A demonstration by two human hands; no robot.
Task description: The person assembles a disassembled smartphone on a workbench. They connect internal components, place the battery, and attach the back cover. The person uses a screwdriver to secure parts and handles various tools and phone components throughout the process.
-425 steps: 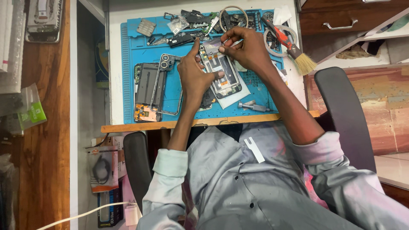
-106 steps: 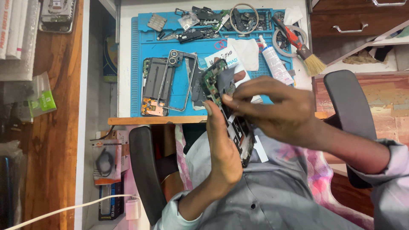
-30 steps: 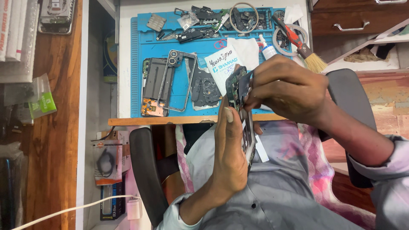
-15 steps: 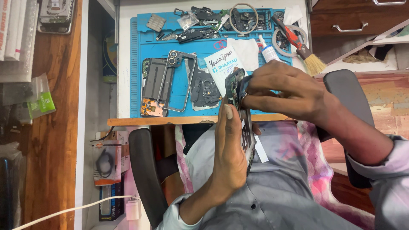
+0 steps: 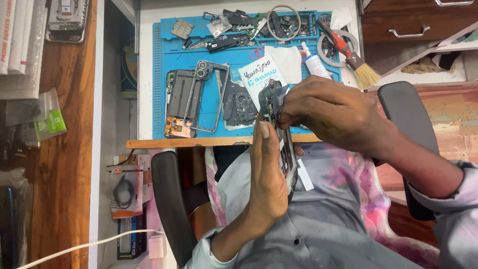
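The opened phone (image 5: pixel 281 144) is up off the table now, stood on edge over my lap, where a few seconds ago it was tilted lower and nearer the mat. My left hand (image 5: pixel 266 179) is clasped along its side, thumb pressed flat up the edge. My right hand (image 5: pixel 328 112) has closed in over the top end, fingertips pinched on the dark circuit board (image 5: pixel 273 97) that sticks out there; half a second back they sat a little higher. That part looks loose from the body, though I cannot tell if it is fully free. Beyond, on the blue mat (image 5: pixel 164 74), lie a phone frame (image 5: pixel 206 94), a dark back cover (image 5: pixel 239 104), a white card (image 5: pixel 259 74), a glue tube (image 5: pixel 314 65) and a brush (image 5: pixel 356 57).
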